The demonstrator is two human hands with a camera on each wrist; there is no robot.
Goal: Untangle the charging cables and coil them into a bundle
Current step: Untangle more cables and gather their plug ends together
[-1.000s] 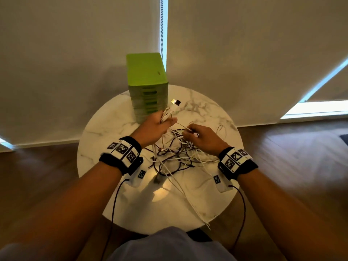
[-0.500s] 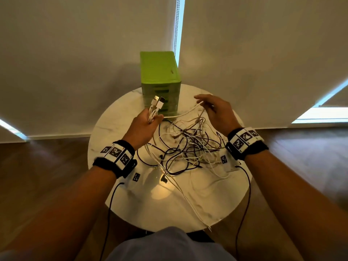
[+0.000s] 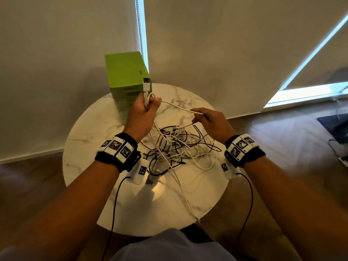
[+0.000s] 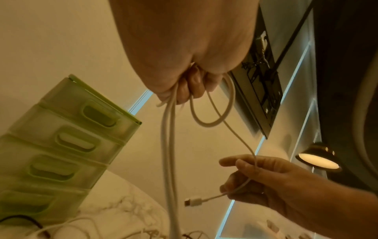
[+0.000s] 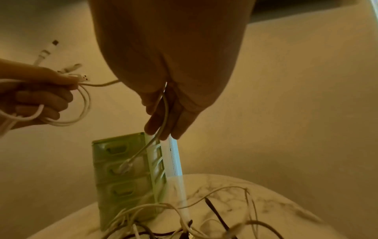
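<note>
A tangle of white and dark charging cables lies on the round marble table. My left hand is raised over the table's far side and grips a bunch of white cable with small loops; a USB plug sticks up from its fist. One white strand runs from that fist across to my right hand, which pinches it near its free end. The end's small white connector hangs below the right hand. In the right wrist view the strand passes between the fingers.
A green plastic drawer unit stands at the table's far edge, just behind my left hand. Pale roller blinds hang behind the table. White cable ends trail over the table's near edge. Wood floor surrounds the table.
Both hands rose from the heap; the left lifted the bunch of plugs toward the drawers. The right drew one white strand out of the tangle and now holds its free end.
</note>
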